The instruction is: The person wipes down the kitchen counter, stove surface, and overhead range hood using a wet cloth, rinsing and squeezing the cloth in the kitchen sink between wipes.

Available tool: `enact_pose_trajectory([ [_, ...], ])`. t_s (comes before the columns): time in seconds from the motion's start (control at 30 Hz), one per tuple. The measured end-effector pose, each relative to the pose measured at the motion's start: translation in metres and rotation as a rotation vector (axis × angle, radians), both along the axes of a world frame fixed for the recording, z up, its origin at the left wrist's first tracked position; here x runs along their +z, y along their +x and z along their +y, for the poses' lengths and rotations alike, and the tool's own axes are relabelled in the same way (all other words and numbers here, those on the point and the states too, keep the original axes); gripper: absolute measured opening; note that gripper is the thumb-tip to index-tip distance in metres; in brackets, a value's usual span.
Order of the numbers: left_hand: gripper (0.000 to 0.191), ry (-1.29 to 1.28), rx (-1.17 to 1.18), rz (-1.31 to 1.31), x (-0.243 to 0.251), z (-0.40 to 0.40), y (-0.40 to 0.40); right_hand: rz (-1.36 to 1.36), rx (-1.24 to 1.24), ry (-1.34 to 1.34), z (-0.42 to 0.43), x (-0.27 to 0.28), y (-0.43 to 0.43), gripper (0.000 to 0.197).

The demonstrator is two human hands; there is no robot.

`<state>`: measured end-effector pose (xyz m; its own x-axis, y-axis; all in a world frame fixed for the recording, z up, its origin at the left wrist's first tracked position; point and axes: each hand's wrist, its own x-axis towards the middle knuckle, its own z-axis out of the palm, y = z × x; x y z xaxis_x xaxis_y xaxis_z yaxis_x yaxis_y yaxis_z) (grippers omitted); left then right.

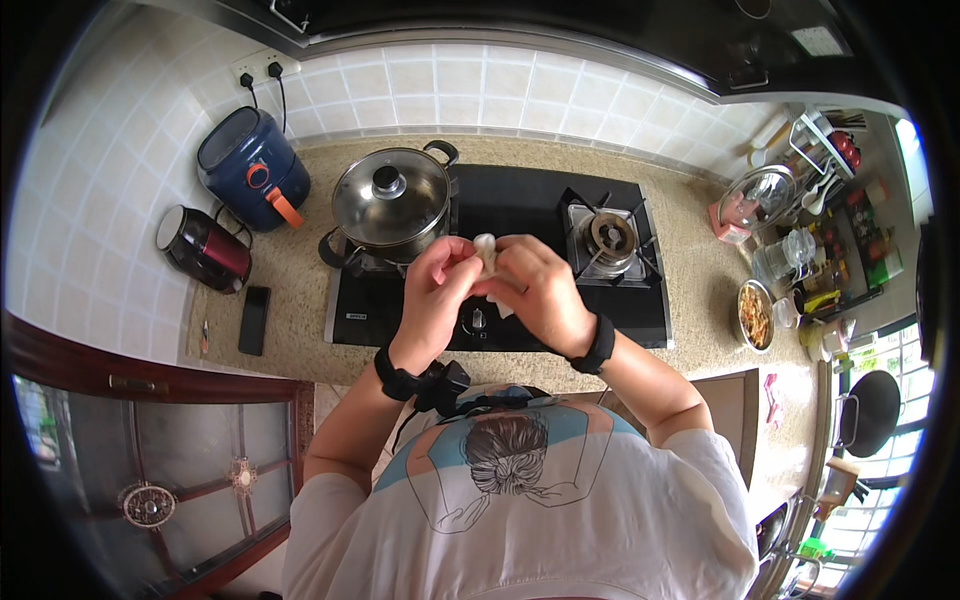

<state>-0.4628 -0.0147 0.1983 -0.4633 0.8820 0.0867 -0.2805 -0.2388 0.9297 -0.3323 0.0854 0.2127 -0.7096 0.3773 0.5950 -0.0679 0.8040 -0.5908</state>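
Note:
Both of my hands meet above the front of the black gas hob (pixel 510 202). Between their fingertips is a crumpled piece of white tissue or cloth (pixel 486 244); I cannot tell which. My left hand (pixel 442 281) pinches it from one side, with the thumb and fingers curled. From the other side my right hand (pixel 536 277) grips it too, and a loose white corner hangs below the palm. Just behind my left hand, a steel pot with a glass lid (pixel 391 199) sits on the left burner. The right burner (pixel 611 236) is bare, with its pan support in place.
A blue air fryer (pixel 251 169), a dark electric kettle (pixel 206 247) and a phone (pixel 255 320) stand or lie at the left. On the right are a steel bowl of shredded food (pixel 754 316), a glass lid (pixel 757 196) and several jars. A glazed door (pixel 210 450) is at lower left.

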Motion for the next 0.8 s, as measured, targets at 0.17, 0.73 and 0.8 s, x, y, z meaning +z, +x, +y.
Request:
enact_pose_trajectory([
  [0.17, 0.031, 0.075, -0.084, 0.001, 0.012, -0.013, 0.0, 0.242, 0.307, -1.247, 0.033, 0.007, 0.019, 0.011],
  [0.73, 0.014, -0.246, -0.005, -0.165, -0.019, -0.05, -0.014, 1.318, -0.889, 0.422, 0.221, 0.339, 0.215, 0.026],
  [0.8, 0.014, -0.228, 0.027, -0.149, -0.023, -0.051, -0.016, 1.437, -0.885, 0.429, 0.239, 0.37, 0.211, 0.023],
])
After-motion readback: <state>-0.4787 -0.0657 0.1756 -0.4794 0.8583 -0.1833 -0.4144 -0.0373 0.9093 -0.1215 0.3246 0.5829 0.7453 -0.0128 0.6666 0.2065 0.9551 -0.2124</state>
